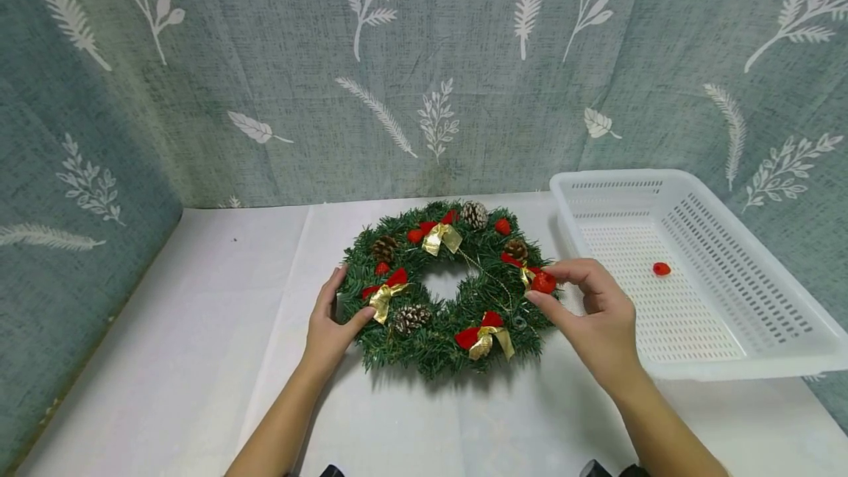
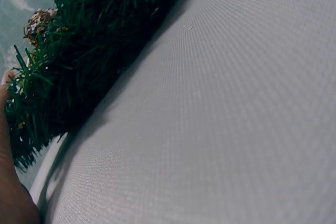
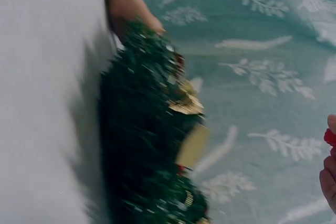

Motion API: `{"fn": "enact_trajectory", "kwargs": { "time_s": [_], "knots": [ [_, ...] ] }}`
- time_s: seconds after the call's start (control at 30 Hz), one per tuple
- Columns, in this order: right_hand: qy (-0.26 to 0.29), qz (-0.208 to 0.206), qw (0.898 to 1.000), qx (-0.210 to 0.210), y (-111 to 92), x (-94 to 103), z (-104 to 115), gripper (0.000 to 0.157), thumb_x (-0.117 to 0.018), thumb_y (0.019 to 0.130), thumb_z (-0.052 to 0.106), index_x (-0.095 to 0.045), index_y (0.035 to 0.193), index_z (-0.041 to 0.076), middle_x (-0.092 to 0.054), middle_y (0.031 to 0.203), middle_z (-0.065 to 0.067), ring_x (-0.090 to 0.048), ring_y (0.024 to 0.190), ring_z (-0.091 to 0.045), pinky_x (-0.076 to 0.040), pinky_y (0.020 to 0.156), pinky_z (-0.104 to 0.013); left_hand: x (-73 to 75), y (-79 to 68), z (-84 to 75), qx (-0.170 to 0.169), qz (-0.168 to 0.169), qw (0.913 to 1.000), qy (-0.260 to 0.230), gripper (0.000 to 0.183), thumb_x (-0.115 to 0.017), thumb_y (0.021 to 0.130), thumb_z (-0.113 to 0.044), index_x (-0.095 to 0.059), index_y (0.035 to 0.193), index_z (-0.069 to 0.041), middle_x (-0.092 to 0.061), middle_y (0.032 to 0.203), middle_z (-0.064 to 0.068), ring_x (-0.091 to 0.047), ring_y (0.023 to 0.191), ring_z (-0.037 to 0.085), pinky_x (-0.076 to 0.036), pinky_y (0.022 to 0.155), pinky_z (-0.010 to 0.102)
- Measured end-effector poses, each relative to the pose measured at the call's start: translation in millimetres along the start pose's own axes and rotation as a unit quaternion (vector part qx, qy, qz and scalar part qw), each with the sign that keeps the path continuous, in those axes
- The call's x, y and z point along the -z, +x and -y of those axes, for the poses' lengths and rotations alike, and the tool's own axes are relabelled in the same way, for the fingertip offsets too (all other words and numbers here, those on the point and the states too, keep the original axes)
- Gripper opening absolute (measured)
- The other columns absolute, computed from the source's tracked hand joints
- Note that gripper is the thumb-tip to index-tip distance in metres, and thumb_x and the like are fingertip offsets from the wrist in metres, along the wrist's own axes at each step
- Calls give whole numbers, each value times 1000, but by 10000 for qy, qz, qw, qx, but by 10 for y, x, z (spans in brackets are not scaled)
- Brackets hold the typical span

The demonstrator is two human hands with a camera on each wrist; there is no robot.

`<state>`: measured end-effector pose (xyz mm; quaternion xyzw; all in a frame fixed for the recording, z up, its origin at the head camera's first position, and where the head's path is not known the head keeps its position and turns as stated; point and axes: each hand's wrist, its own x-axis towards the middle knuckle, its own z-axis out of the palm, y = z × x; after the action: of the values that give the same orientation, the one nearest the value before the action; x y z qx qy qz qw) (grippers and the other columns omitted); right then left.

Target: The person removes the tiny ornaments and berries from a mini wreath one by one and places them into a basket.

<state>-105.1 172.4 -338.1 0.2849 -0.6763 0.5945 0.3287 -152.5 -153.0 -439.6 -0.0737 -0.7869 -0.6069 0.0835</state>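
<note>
A green tinsel wreath (image 1: 430, 353) lies on the table, trimmed with red-and-gold bows, pine cones and small red berries. At its left edge my left hand (image 1: 331, 333) grips the greenery, thumb on top and fingers round the outer side. My right hand (image 1: 596, 311) pinches a red berry (image 1: 544, 283) between thumb and fingers, over the wreath's right side by a bow (image 1: 525, 271). That berry (image 3: 329, 138) also shows at the right edge of the right wrist view, apart from the greenery there. In the left wrist view, only part of the left hand (image 2: 13, 192) appears.
A white plastic basket (image 1: 748, 369) with slotted walls stands to the right, with one red berry (image 1: 661, 269) inside. White cloth (image 1: 218, 330) covers the table. Grey-green leaf-patterned fabric (image 1: 298, 79) hangs behind and at the sides. A gold cord (image 1: 486, 271) crosses the wreath.
</note>
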Motion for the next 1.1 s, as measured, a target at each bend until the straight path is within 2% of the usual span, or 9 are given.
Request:
{"fn": "enact_trajectory", "kwargs": {
  "time_s": [0.07, 0.2, 0.3, 0.53, 0.67, 0.8, 1.1],
  "knots": [
    [-26, -97, 9999, -41, 34, 67, 35, 35, -79, 72, 0, -60, 95, -18, -64, 96, -4, -59, 90, -12, -50, 86, -18, -4, 15, 84, -75, -5, 10000, 33, 78, -70, 85, -9, -28, 150, -16, -16, 157, 11, -10, 145, 29, -14, 116, 53],
    [-5, -299, 9995, -53, 99, 186, 78, 38, -79, 72, -2, -57, 94, -23, -65, 94, -4, -60, 88, -13, -50, 86, -20, -10, 19, 142, -99, -49, 9999, 111, 76, -69, 86, -10, -29, 150, -20, -17, 157, 9, -11, 145, 27, -14, 117, 52],
    [107, -506, 9987, -45, 135, 260, 78, 39, -79, 70, -4, -56, 94, -25, -66, 92, -5, -61, 85, -13, -51, 85, -21, -8, 16, 152, -84, -43, 9999, 106, 76, -69, 86, -11, -29, 150, -21, -17, 157, 9, -11, 145, 27, -14, 116, 52],
    [296, -1149, 9927, -216, 207, 431, 92, 33, -70, 63, -27, -58, 94, -25, -69, 88, -6, -62, 81, -14, -51, 79, -20, -15, 17, 133, -114, -51, 9999, 30, 76, -69, 86, -9, -29, 150, -21, -17, 157, 8, -10, 145, 25, -14, 117, 50],
    [222, -1479, 9883, -285, 236, 513, 126, 34, -66, 62, -31, -61, 95, -23, -70, 87, -6, -62, 80, -14, -50, 74, -18, -17, 17, 117, -180, -72, 9998, 23, 75, -68, 86, -8, -30, 150, -20, -17, 157, 8, -10, 145, 24, -14, 117, 49],
    [386, -1784, 9826, -343, 255, 583, 150, 34, -66, 63, -30, -61, 95, -23, -70, 86, -8, -63, 78, -16, -51, 71, -17, -11, 11, 119, -189, -75, 9998, 35, 75, -68, 86, -8, -30, 150, -19, -18, 157, 8, -11, 145, 25, -14, 117, 51],
    [637, -2244, 9724, 60, 302, 729, 175, 33, -66, 64, -30, -57, 95, -29, -69, 88, -15, -64, 77, -20, -55, 72, -19, -8, 17, 156, -161, -66, 9998, 75, 76, -69, 86, -9, -30, 150, -19, -17, 157, 9, -11, 145, 27, -15, 117, 51]
  ]
}}
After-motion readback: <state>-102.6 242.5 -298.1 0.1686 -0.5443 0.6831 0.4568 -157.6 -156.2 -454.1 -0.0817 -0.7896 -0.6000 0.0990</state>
